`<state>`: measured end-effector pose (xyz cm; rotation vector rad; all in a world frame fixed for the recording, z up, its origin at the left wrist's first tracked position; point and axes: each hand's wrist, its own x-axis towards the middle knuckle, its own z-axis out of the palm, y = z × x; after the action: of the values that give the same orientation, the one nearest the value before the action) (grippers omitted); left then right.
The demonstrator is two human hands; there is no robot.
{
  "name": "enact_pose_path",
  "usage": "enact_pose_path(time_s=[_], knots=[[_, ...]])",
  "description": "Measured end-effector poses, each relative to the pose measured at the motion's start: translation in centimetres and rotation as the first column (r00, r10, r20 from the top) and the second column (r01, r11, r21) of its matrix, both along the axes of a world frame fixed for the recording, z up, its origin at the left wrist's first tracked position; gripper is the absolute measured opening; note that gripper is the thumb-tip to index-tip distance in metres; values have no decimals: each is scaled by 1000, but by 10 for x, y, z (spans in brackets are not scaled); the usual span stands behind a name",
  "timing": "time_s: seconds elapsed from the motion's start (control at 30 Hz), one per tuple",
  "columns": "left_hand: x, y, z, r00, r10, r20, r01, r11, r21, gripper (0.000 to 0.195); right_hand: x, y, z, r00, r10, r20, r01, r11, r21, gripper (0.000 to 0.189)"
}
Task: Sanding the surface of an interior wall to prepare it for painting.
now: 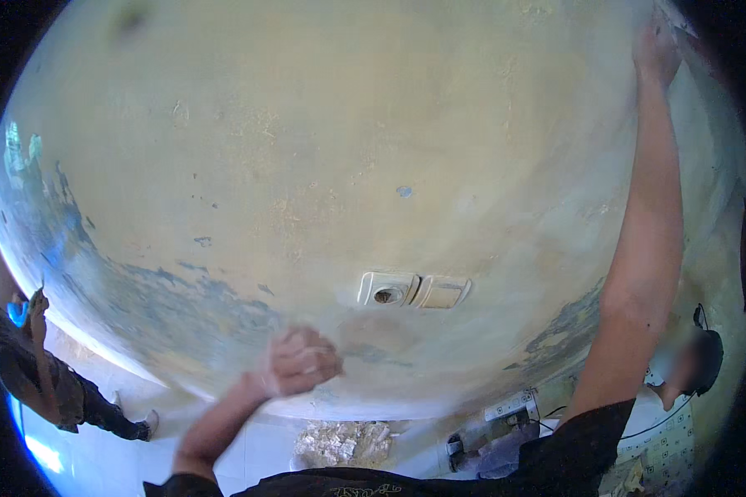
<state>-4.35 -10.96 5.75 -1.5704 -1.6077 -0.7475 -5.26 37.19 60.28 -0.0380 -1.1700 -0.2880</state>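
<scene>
A painted wall with worn, peeling patches fills most of the view. My right hand is raised at the upper right against the wall near its corner; blur there hides its fingers and whether it holds something. My left hand is low in front of the wall, blurred, its fingers curled, with no object visible in it. Above and to the right of the left hand, a wall socket sits beside a switch plate.
At the far left stands a person with a raised hand. Another person wearing a dark cap is at the lower right. A pile of pale flakes lies on the tiled floor below. Dark shoes are beside it.
</scene>
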Motion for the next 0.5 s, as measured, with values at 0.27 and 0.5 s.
enact_pose_path(time_s=[0.27, 0.5], knots=[[119, -51, -231, 604, 237, 761, -246, 964, -105, 9, 7, -39, -47, 999, 30, -30, -24, 981, 191, 44], [148, -113, -243, 307, 226, 924, -478, 876, -56, 17, 15, -108, -230, 907, 168, 387, -293, 911, 292, 50]])
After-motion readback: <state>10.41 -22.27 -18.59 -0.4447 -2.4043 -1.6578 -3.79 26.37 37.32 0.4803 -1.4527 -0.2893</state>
